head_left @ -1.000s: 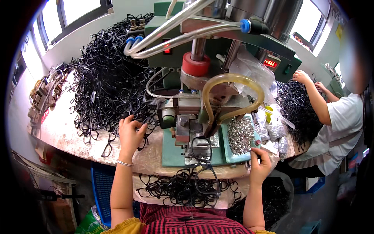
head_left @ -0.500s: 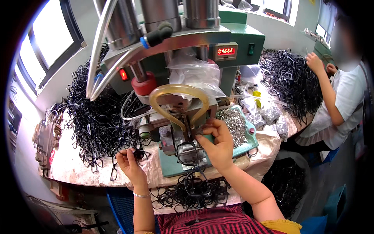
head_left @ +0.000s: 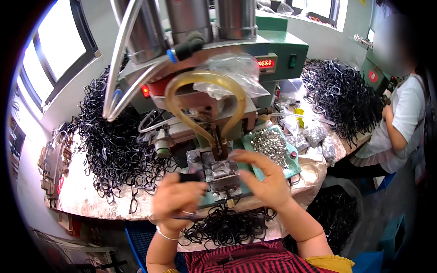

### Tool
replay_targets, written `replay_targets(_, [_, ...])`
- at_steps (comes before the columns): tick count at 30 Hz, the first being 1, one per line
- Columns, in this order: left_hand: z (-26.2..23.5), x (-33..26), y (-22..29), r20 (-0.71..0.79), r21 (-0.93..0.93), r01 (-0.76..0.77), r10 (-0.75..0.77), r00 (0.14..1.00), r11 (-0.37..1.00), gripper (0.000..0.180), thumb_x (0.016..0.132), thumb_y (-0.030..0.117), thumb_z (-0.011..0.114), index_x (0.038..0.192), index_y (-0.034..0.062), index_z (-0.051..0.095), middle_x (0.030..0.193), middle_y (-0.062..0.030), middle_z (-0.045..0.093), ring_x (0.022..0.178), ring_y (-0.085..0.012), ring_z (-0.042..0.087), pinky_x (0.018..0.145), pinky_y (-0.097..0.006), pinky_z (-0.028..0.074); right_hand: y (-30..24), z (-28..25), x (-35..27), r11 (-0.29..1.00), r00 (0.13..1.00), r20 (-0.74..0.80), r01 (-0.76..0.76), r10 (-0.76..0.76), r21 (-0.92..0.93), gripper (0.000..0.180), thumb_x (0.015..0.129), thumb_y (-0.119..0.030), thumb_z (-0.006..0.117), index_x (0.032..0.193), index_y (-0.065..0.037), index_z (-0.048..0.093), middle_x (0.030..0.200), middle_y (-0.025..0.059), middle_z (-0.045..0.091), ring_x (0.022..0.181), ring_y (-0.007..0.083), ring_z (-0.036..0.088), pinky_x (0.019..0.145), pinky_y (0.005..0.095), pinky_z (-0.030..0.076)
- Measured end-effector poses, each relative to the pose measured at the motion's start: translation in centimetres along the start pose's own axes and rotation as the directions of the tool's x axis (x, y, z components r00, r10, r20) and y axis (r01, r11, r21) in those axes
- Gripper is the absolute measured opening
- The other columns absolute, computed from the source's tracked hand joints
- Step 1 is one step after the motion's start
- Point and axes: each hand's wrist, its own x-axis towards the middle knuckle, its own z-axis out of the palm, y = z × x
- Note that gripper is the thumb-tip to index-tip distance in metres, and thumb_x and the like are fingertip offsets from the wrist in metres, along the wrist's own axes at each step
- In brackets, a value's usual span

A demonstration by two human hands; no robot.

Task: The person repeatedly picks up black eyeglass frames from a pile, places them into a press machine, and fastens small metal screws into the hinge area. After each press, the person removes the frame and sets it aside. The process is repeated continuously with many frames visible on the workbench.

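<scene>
My left hand is blurred in front of the press, left of its metal fixture. Its fingers are curled round a dark thing whose kind I cannot make out; a black stub shows above the knuckles, and a thin shiny bit below. My right hand is at the fixture's right side, thumb and fingers apart, holding nothing. Over the fixture, an amber hose loop runs down to two brownish prongs. Several black eyeglass frames lie heaped between me and the press.
Behind my right hand stands a pale green tray of small metal parts. Large heaps of black eyeglass frames lie left and far right. The green press carries white air hoses. A co-worker stands at the right.
The eyeglass frame at the fixture has left it. My left hand has moved right toward the fixture; my right hand has drawn back and spread. The hose loop's top sits higher. The co-worker's raised hand is lowered.
</scene>
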Motion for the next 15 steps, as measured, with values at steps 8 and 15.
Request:
replay_targets(8, [2.4,-0.4,-1.3,0.346,0.044,-0.267,0.236,0.908,0.963,0.025,0.074,0.014,0.081,0.098,0.0131,0.076,0.102,-0.0016,0.075,0.075,-0.0213,0.056,0.086,-0.044,0.054,11.5,-4.5,-1.7,0.733,0.962,-0.260,-0.116,-0.086,-0.670,0.018,0.076,-0.012,0.079,0.093,-0.009,0.074,0.121,0.0187,0.066,0.120,0.0376,0.059,0.102,0.0453,0.046])
replay_targets(15, [1.8,-0.9,-0.8,0.320,0.045,-0.222,0.197,0.927,0.974,0.024,0.077,0.013,0.080,0.100,0.0124,0.076,0.107,-0.0024,0.075,0.077,-0.0213,0.056,0.094,-0.046,0.054,12.6,-6.6,2.3,0.660,0.964,-0.260,-0.164,-0.050,-0.733,0.024,0.094,-0.011,0.060,0.114,0.000,0.067,0.114,0.0204,0.068,0.110,0.0384,0.063,0.096,0.0454,0.050])
